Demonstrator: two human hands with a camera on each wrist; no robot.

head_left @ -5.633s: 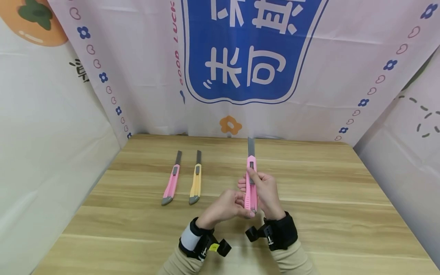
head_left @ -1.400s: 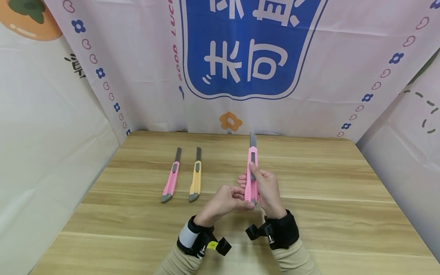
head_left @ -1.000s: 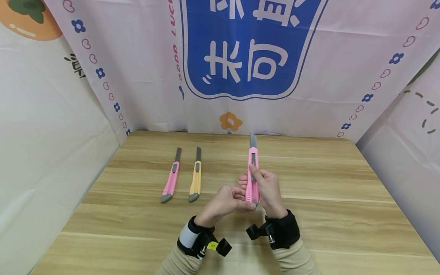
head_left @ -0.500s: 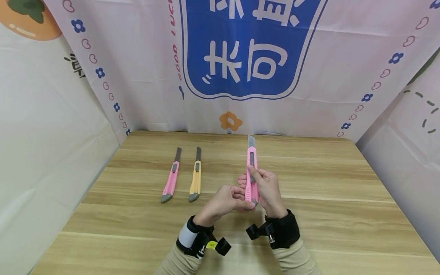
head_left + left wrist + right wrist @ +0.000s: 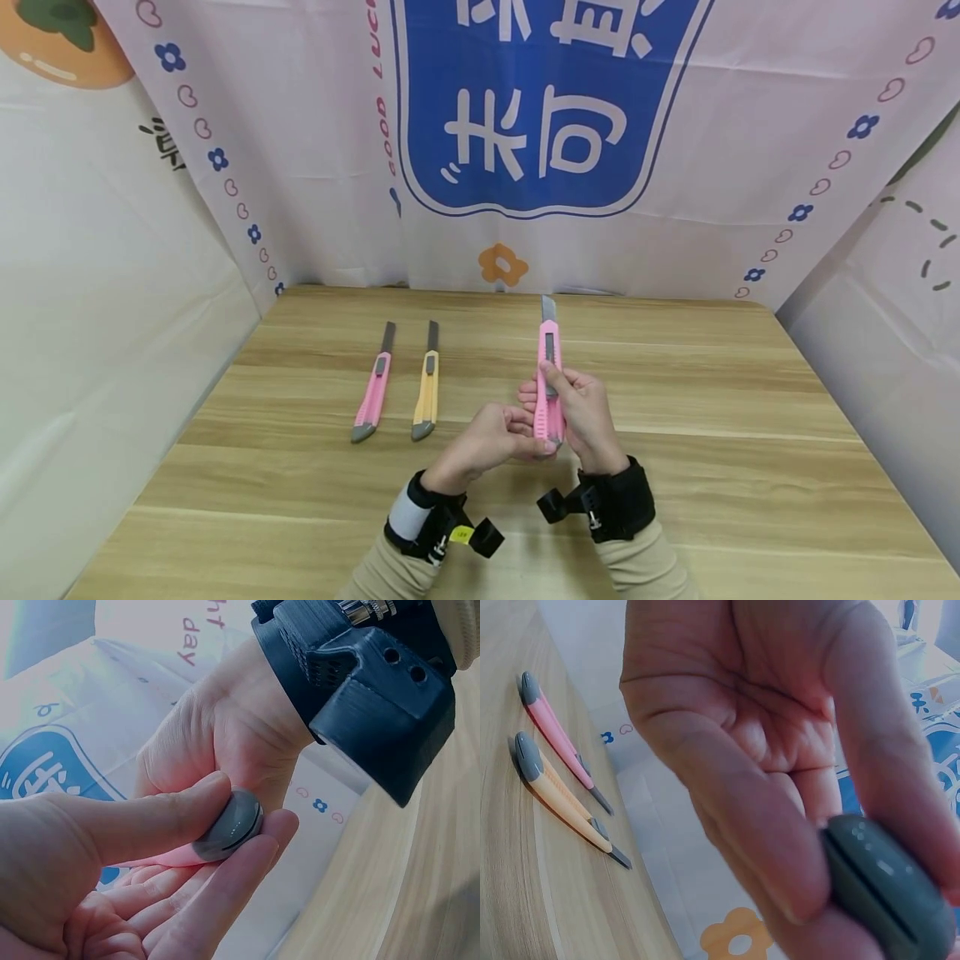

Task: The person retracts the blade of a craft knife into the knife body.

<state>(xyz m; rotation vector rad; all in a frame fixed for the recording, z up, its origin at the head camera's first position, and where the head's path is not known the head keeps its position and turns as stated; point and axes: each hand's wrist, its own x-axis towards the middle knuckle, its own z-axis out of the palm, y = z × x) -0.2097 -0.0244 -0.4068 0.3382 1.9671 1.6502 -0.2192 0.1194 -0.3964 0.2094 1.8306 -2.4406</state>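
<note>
A pink utility knife [image 5: 549,385] points away from me above the table, a short grey blade [image 5: 548,308] sticking out of its tip. My right hand [image 5: 581,417] grips its body, thumb on the grey slider [image 5: 550,367]. My left hand [image 5: 491,442] pinches the knife's grey end cap [image 5: 229,826] between thumb and fingers; the same grey end cap [image 5: 889,889] fills the right wrist view.
A second pink knife [image 5: 372,397] and a yellow knife [image 5: 427,394] lie side by side on the wooden table [image 5: 712,433] to the left, blades out, pointing away. Printed cloth walls [image 5: 547,142] close in the back and both sides.
The blade sticks out less than 5.6 s ago. Over the last second the hands and knife have barely moved.
</note>
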